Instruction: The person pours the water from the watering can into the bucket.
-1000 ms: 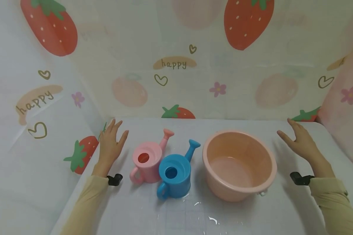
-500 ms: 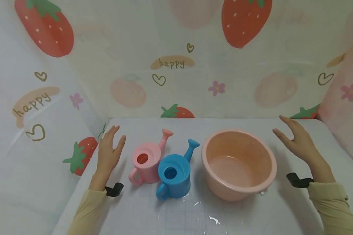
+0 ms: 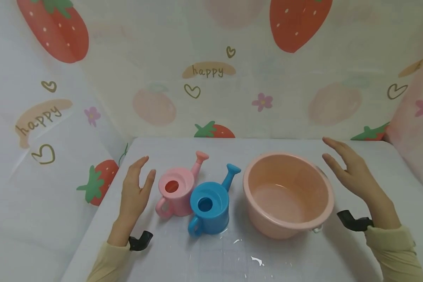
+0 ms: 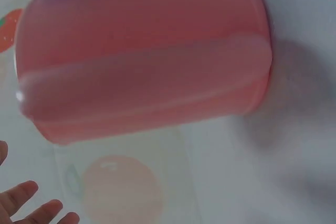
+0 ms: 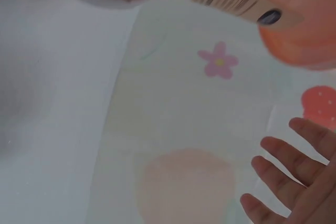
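Head view looks down — right wrist, nearer, shares the bucket (image 3: 280, 197).

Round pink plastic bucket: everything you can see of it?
The round, pale-pink bucket looks like smooth, glossy plastic, with a thick rim, narrowing walls and a small white fitting below the rim, near right. The right wrist view shows a barcode label outside. It stands upright on the white tabletop, right of the blue plastic watering can. Only its bare bottom shows inside. The hands don't touch it.

Left hand (image 3: 133, 192) and right hand (image 3: 354, 177) extend forward — fingers relaxed, thumbs spread apart.
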